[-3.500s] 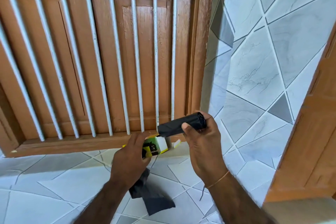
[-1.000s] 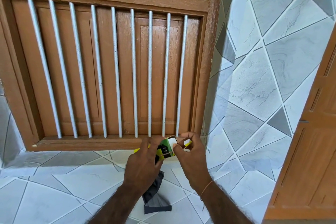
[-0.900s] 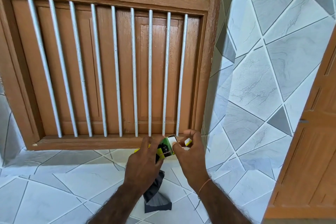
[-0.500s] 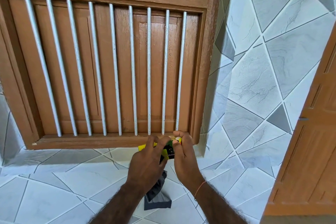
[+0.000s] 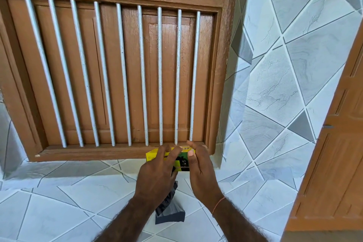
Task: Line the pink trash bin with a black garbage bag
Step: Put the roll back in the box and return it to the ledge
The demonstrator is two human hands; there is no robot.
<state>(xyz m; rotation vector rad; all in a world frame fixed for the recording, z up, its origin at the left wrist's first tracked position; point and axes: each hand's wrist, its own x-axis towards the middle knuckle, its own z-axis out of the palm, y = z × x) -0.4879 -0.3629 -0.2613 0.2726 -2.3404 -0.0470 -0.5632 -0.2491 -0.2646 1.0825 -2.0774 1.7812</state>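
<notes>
A small yellow and green garbage bag box (image 5: 183, 161) lies closed on its side against the wooden window sill (image 5: 88, 152). My left hand (image 5: 157, 175) rests its fingers on top of the box and also pinches a folded black garbage bag (image 5: 170, 214), which hangs down below the palm. My right hand (image 5: 202, 171) grips the box's right end, thumb on its front face. The pink trash bin is not in view. No roll of bags is visible outside the box.
A brown wooden window with grey vertical bars (image 5: 121, 72) fills the wall ahead. Grey and white tiles (image 5: 275, 88) cover the ledge and the right wall. A brown wooden door (image 5: 337, 163) stands at the right edge.
The black roll held in my right hand 3.5 s ago is gone from sight. The box's white end flap, open a second ago, is now shut. Both hands have moved with the box up to the sill.
</notes>
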